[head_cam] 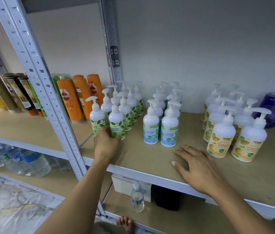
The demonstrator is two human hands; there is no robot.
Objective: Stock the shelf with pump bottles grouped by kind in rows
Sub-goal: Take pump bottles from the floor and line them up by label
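Left hand (107, 144) gripped front green bottle (116, 120) low; right hand (199, 168) lay flat, open, on shelf (141, 157). Careless nudge risked toppling tight row (130, 105) behind.

**Both arms reached forward**

The left hand (107, 144) stretched ahead on a straight bare forearm, thumb and fingers curled around the base of a green-label pump bottle (117, 122). The right hand (199, 168) lay palm down, fingers spread.
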